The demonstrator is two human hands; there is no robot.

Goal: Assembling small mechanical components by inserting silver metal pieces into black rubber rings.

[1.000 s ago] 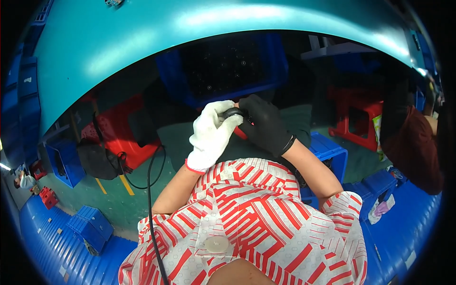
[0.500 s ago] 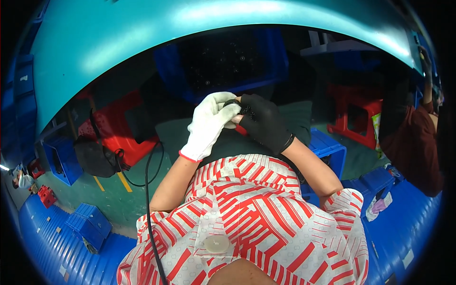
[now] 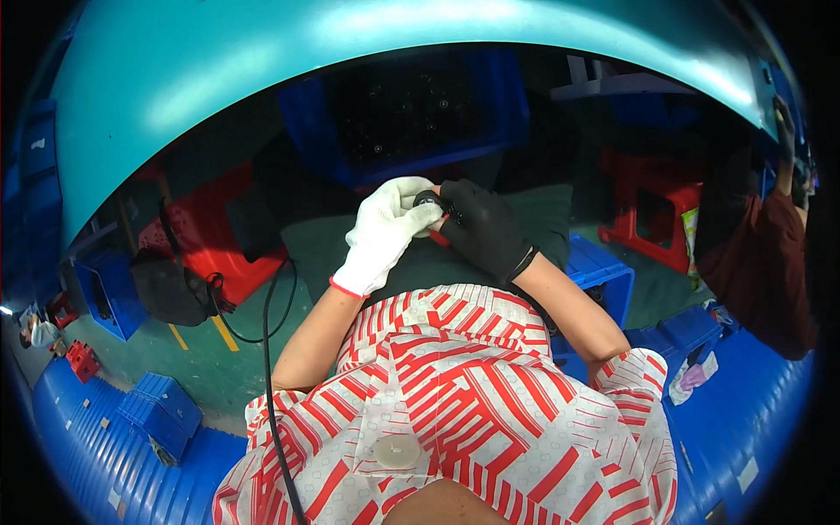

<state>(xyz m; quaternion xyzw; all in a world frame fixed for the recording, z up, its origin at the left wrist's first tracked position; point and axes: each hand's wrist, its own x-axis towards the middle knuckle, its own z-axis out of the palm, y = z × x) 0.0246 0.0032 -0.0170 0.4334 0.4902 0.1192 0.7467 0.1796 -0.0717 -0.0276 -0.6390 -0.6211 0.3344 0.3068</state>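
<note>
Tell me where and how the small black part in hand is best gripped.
Probably pinch the black part at its left end, from the left: that end shows in the left hand, while the right hand seems to cover the other. Its full shape is hidden.

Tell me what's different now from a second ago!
The small black part seems to have turned: its curved side showed clearly before, and less shows now. On the far right, another person's forearm now stretches upward. Nothing was let go: the white-gloved left hand and black-gloved right hand still hold the part. The blue bin and red stool at right stayed put.
</note>
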